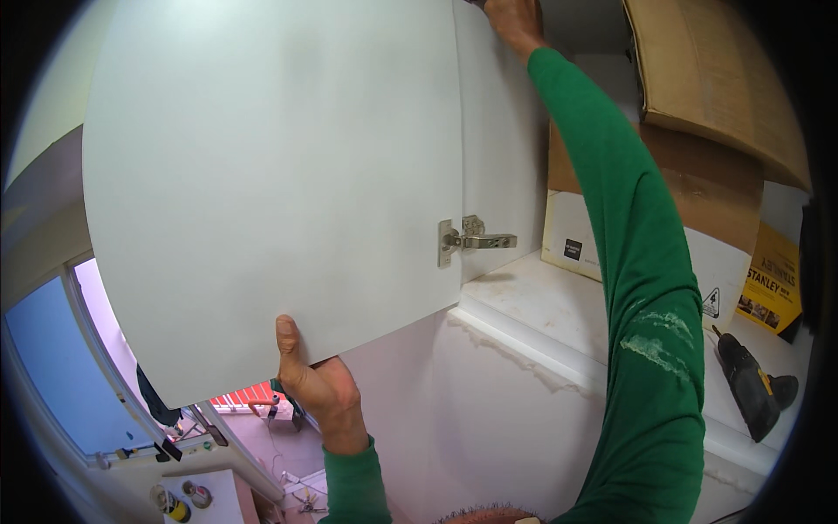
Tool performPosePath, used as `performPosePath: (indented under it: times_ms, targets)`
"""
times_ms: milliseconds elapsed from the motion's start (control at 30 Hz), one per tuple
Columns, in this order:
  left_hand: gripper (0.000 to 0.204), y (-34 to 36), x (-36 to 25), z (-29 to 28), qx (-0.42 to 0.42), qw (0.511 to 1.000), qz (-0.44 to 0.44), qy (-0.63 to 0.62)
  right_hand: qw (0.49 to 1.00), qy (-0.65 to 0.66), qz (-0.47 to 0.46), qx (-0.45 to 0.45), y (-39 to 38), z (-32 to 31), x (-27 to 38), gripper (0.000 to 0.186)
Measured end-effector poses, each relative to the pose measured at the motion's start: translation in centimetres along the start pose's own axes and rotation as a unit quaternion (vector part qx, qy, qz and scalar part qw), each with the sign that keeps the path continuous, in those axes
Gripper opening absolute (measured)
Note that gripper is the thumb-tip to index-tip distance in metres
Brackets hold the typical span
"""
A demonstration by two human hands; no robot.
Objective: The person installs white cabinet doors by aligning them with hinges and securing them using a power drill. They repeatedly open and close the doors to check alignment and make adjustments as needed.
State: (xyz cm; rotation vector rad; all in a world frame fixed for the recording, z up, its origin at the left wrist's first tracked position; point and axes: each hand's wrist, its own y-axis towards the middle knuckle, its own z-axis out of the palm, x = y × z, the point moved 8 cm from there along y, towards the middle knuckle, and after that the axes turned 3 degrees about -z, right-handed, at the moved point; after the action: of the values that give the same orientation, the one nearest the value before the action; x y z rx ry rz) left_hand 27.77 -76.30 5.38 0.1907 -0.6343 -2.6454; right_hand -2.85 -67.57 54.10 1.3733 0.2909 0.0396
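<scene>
A large white cabinet door [271, 192] stands swung out in front of me. My left hand [323, 384] grips its lower edge, thumb flat on the face and fingers behind the panel. A metal hinge [474, 240] joins the door to the white cabinet side panel [502, 140]; its arm sticks out into the cabinet. High up, my right hand [515, 22] is raised to the top of that side panel. The frame's upper edge cuts it off, with its fingers closed by a small dark thing that I cannot make out.
On the white shelf [541, 288], right of the hinge, stand cardboard boxes [724, 79] and a yellow-and-black package [772, 279]. A black cordless drill [746, 384] lies before them. Lower left are a window [65, 367] and a small table [218, 498] with tape rolls.
</scene>
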Motion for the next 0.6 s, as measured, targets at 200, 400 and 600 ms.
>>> performPosePath:
  times_ms: [200,400,600]
  targets:
    - [0.034,-0.5,-0.2,0.4,-0.014,1.000,-0.014,0.007,0.999,-0.016,-0.026,-0.013,-0.1,0.2,-0.8,0.020]
    - [0.036,-0.5,-0.2,0.4,-0.009,0.999,-0.036,-0.009,0.993,-0.055,-0.025,-0.099,-1.3,2.5,-2.8,0.021]
    - [0.038,-0.4,0.0,0.8,0.000,0.999,-0.043,-0.032,0.991,-0.058,-0.046,-0.108,-2.1,3.3,-2.5,0.027]
